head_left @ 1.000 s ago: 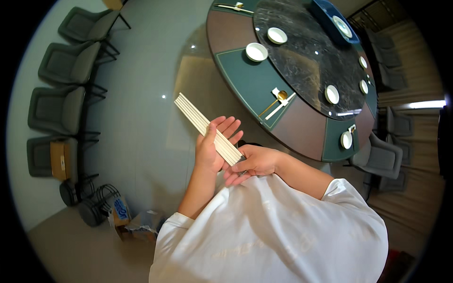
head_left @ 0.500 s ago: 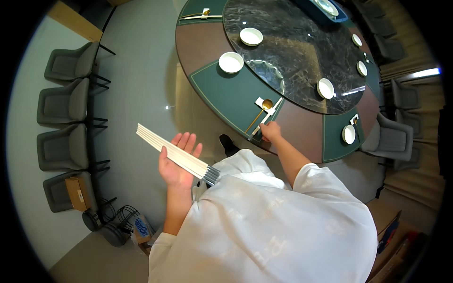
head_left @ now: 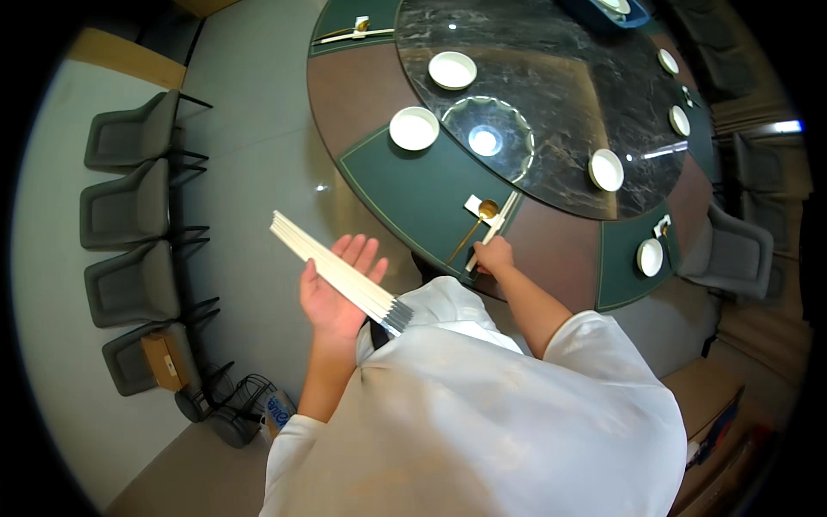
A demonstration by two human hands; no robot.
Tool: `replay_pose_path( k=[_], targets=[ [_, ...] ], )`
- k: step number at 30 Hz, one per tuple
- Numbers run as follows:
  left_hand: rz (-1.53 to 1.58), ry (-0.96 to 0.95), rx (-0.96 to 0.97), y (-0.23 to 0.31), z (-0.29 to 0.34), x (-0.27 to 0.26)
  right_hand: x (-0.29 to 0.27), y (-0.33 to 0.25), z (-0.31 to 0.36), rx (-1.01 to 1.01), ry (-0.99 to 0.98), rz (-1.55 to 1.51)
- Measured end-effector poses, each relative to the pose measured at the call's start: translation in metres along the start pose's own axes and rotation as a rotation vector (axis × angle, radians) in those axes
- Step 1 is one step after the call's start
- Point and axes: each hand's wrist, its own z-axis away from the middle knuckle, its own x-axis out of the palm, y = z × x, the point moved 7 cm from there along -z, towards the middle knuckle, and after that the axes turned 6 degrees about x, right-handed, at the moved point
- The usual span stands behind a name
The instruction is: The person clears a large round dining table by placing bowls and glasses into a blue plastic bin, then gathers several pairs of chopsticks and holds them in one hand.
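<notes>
My left hand (head_left: 332,312) is palm up, its thumb pressed over a bundle of pale chopsticks (head_left: 340,272) with dark grey ends. The bundle lies slanted across the palm, grey ends toward my white shirt. At the table's near edge, the fingers of my right hand (head_left: 494,256) pinch the near end of a pair of chopsticks (head_left: 511,206). That pair lies across a small white rest (head_left: 472,202) on a green place mat (head_left: 422,202). Beside it on the rest lies a gold-coloured spoon (head_left: 488,209), its thin handle pointing toward me. My right fingertips are partly hidden.
A dark marbled turntable (head_left: 551,103) tops the round table. White bowls stand around it, including one (head_left: 414,128) at the mat's far left corner. A blue bin (head_left: 607,13) sits at the back. Grey chairs (head_left: 129,207) line the left; another chair (head_left: 732,246) stands right.
The view has shifted slightly, so the table setting appears lower. My right hand stays on the pair of chopsticks, and my left hand keeps hold of the bundle.
</notes>
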Motion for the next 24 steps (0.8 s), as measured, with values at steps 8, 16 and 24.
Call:
replay_pose_path(
  k=[8,16,24],
  targets=[
    [-0.041,0.008,-0.061,-0.005,-0.034,0.012,-0.028,-0.011,0.015,-0.102,0.056,-0.012],
    [-0.037,0.116,-0.138,0.018,-0.056,-0.005,-0.066,-0.127,0.122,-0.312,-0.133,-0.067],
    [-0.111,0.040,-0.207,0.092,-0.085,-0.010,0.069,-0.301,0.312,-0.705,-0.494,0.447]
  ],
)
